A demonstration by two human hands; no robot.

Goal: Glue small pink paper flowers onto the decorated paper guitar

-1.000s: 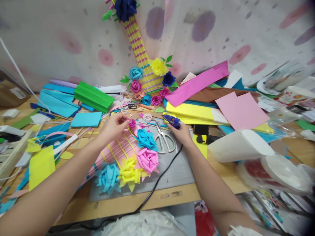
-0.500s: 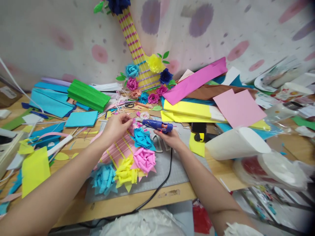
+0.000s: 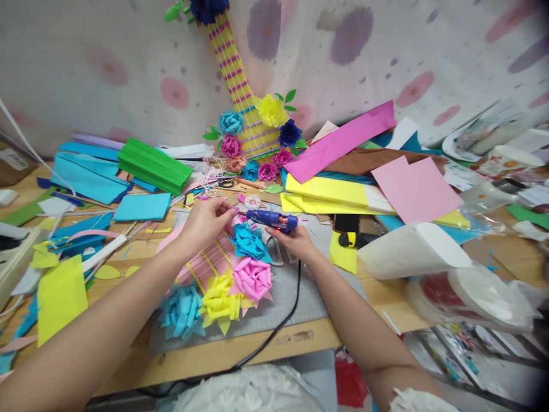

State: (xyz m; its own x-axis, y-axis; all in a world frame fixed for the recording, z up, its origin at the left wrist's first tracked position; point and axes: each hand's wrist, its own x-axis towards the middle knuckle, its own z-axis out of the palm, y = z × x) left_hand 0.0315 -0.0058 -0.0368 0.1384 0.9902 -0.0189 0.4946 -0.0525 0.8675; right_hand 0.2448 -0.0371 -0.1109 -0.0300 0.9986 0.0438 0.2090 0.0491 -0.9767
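My right hand [image 3: 294, 237] grips a blue glue gun [image 3: 272, 219] with a red light, its nozzle pointing left and its black cord [image 3: 295, 292] trailing down over the table edge. Fingers pinched, my left hand [image 3: 210, 220] is just left of the nozzle; a small pink scrap shows at the fingertips, too small to name. Under both hands lies a pink guitar-shaped piece [image 3: 206, 266] with strings. Around its rim sit a blue paper flower [image 3: 250, 241], a pink paper flower [image 3: 253, 278], a yellow paper flower [image 3: 221, 296] and another blue flower [image 3: 182, 312].
A grey cutting mat [image 3: 295, 320] lies beneath the pink piece. Behind stands a yellow paper guitar [image 3: 240, 86] with flowers. Green crepe paper [image 3: 154, 166] and blue sheets lie left; yellow paper [image 3: 326, 191] and a white roll [image 3: 414, 250] lie right. Tape [image 3: 252, 201] sits near the hands.
The glue gun has shifted slightly left with my right hand. My left hand has moved a little to the right, still pinched. The pink piece stays in place.
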